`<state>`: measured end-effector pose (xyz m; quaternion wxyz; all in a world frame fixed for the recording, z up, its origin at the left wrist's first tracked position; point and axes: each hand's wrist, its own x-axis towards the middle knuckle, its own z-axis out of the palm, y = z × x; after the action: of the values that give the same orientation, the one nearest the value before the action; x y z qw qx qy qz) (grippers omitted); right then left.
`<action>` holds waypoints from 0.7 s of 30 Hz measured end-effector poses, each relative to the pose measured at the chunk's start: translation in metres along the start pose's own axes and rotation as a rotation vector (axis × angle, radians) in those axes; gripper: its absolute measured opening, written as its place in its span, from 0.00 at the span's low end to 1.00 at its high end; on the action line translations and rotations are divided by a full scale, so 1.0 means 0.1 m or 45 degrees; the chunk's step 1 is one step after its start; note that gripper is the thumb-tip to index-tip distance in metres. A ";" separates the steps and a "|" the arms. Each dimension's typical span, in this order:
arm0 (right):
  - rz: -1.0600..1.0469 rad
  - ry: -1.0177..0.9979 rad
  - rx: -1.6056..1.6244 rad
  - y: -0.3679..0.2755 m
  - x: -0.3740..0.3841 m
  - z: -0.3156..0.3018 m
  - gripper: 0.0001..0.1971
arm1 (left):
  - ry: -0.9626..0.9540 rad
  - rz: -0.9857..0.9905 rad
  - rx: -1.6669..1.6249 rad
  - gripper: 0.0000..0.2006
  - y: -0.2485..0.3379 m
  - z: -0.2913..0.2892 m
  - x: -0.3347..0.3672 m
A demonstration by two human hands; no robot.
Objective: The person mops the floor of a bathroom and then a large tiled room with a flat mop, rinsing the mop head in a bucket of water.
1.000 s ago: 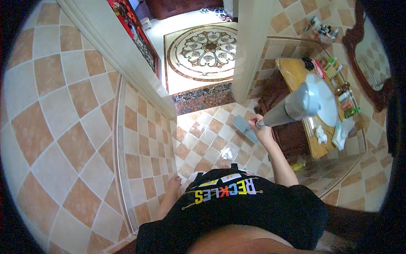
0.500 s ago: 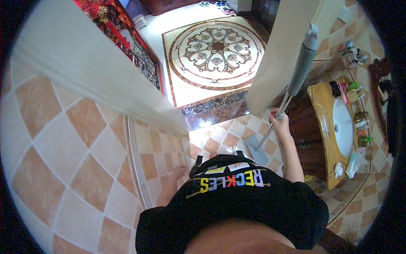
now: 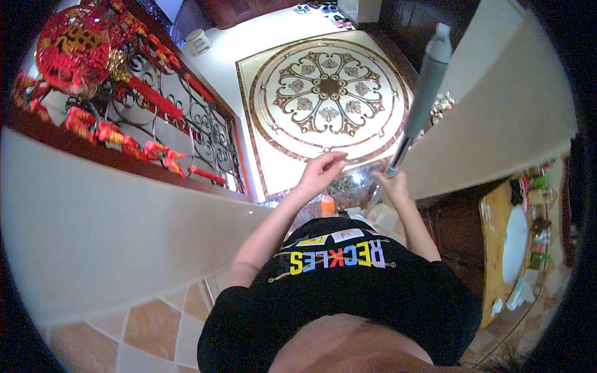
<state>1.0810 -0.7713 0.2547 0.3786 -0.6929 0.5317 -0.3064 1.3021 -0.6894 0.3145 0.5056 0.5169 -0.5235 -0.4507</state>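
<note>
My right hand [image 3: 393,186] is wrapped around the thin metal pole of a flat mop, below its thick grey grip [image 3: 426,87]. The pole slants up and away to the right, with the grip's pale end cap at the top. Low down, the mop's pale head is mostly hidden behind my shirt and arm. My left hand [image 3: 321,173] is raised in front of me, left of the pole and apart from it. Its fingers are loosely bent, with nothing in them. A foot in an orange slipper [image 3: 328,204] shows at the dark stone threshold.
Ahead lies a shiny floor with a round patterned medallion [image 3: 328,84]. On the left is a wrought-iron screen [image 3: 199,133] with red decorations. A wall [image 3: 497,137] stands right of the doorway; behind it is a wooden counter [image 3: 497,248] with a white basin [image 3: 515,245]. A stool [image 3: 199,41] and shoes [image 3: 336,18] are farther off.
I have moved forward to the doorway, with the mop still in my right hand. My left hand has risen from low at my side to in front of me.
</note>
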 end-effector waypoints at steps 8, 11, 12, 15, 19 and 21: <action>0.051 -0.265 -0.024 -0.62 1.59 1.09 0.18 | 0.045 0.687 -0.231 0.50 1.40 -0.77 1.52; -0.268 -0.159 0.129 -0.72 2.16 1.26 0.15 | -0.021 0.587 -0.297 0.53 1.37 -1.04 2.12; -0.415 -0.145 0.130 -0.79 2.34 1.22 0.15 | -0.064 0.634 -0.357 0.55 1.39 -1.09 2.34; -0.122 -0.305 0.238 -1.29 2.71 1.34 0.16 | -0.164 0.579 -0.346 0.48 1.50 -1.40 2.85; 0.071 -0.277 0.415 -1.32 3.11 1.55 0.14 | -0.353 0.757 0.172 0.16 1.32 -1.71 3.40; 0.227 -0.295 0.582 -1.28 3.27 1.61 0.13 | -0.637 0.665 -0.063 0.14 1.14 -1.84 3.61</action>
<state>1.3594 -1.0370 0.2865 0.6089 -0.5703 0.4609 -0.3027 1.4925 -1.0335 0.4660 0.4724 0.2270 -0.7343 -0.4313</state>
